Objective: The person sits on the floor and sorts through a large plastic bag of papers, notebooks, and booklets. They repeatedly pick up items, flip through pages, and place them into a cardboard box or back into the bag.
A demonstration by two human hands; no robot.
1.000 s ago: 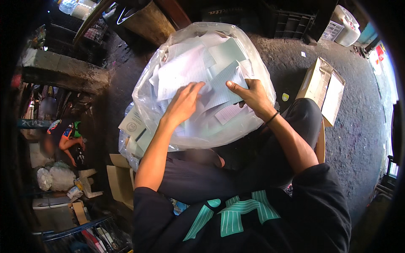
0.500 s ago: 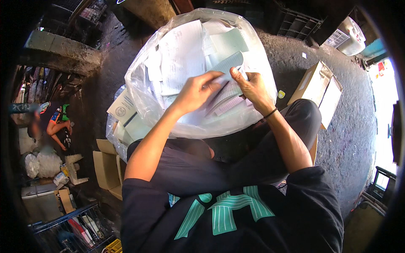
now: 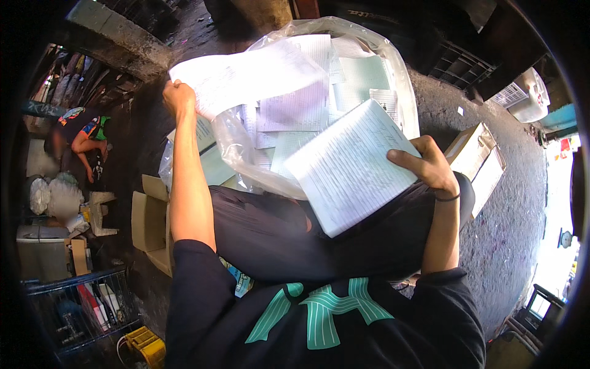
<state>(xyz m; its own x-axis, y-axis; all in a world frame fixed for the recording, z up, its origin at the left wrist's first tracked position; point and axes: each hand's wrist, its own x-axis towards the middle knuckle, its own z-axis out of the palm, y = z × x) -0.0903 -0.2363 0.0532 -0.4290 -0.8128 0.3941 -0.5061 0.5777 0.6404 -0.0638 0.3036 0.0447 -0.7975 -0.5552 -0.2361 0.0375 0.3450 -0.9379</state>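
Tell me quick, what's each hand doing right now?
Left hand: closed, holding a white sheet by its left end.
Right hand: closed, holding lined paper, thumb on top.

Ruled papers (image 3: 353,169) — white, pale green, lilac; black shirt (image 3: 393,344) — teal print (image 3: 322,320), white-striped.

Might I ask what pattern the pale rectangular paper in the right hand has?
The paper has parallel lines, clearest in the head view.

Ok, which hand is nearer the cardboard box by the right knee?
Right. The right hand, holding lined paper, is just left of the box; the left hand is across the plastic bag from it.
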